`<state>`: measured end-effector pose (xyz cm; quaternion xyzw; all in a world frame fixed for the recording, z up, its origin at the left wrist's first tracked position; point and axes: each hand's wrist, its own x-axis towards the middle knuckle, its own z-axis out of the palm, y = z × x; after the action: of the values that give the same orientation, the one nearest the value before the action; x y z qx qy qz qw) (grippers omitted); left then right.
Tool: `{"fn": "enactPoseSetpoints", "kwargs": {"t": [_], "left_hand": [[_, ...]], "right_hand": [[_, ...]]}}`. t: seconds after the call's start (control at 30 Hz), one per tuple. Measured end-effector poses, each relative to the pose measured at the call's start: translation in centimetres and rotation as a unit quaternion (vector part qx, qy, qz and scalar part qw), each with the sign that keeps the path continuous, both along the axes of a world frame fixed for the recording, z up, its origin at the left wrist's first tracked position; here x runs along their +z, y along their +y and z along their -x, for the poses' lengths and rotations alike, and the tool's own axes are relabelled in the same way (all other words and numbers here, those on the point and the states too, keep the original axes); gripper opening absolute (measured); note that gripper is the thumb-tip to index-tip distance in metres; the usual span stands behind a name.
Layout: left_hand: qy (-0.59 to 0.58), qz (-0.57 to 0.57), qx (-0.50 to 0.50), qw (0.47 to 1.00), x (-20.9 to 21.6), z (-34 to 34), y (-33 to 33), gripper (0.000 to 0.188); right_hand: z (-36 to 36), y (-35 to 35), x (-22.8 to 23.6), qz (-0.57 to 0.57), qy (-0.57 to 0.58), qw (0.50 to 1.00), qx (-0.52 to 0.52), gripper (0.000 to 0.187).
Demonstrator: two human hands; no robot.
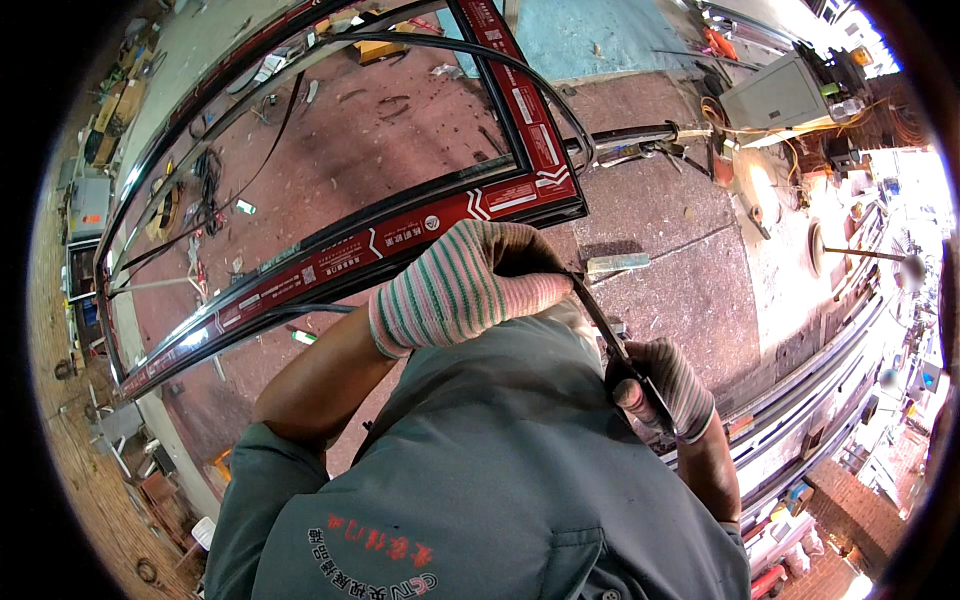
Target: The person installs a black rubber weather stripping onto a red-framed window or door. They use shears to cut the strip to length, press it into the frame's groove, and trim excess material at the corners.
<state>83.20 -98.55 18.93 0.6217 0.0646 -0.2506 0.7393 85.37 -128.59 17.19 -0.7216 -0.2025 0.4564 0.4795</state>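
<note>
A large window or door frame (525, 110), dark with red printed film on its faces, lies in front of me on the work surface. My left hand (465, 285), in a white and green striped knit glove with a dark palm, pinches the upper end of a narrow dark strip (605, 325). The strip slants down to the right across the front of my body. My right hand (678, 388), gloved in the same kind of knit, is closed round its lower end. A dark flexible cord (455, 45) arcs over the frame's far corner.
A pale block-like piece (618, 262) lies right of the frame's near corner. Farther right stand a grey metal box (780, 100) and a round disc on a rod (817, 248). Long metal profiles (800, 440) run along the right. Cables and scraps lie inside the frame.
</note>
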Motion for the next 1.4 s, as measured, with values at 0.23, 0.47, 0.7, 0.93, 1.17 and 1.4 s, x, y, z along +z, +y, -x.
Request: {"fn": "enactPoseSetpoints", "kwargs": {"t": [0.23,0.47,0.7,0.93,1.17,1.4], "left_hand": [[0.014,0.012,-0.021,1.000,-0.2,-0.3,0.0,0.020],[0.007,0.030,-0.028,0.999,-0.4,-0.4,-0.1,0.022],[0.009,0.018,-0.034,0.999,0.0,-0.6,-0.3,0.014],[0.005,0.015,-0.056,0.998,-1.1,-0.8,-1.2,0.015],[-0.037,-0.011,-0.082,0.996,-2.0,-0.6,-2.2,0.021],[-0.057,-0.031,-0.070,0.995,-1.4,-0.4,-1.6,0.020]], "right_hand": [[0.2,0.2,0.6,-0.003,-0.015,1.000,-0.002,0.056],[0.5,0.1,0.5,0.002,-0.022,1.000,-0.005,0.055],[1.1,-0.5,-0.2,0.002,-0.058,0.998,-0.009,0.060],[2.6,-1.3,-1.2,0.003,-0.062,0.997,-0.037,0.062],[4.2,-3.0,-3.1,0.013,-0.049,0.997,-0.055,0.062],[4.7,-2.0,-3.2,-0.063,0.046,0.964,-0.255,0.073]]}}
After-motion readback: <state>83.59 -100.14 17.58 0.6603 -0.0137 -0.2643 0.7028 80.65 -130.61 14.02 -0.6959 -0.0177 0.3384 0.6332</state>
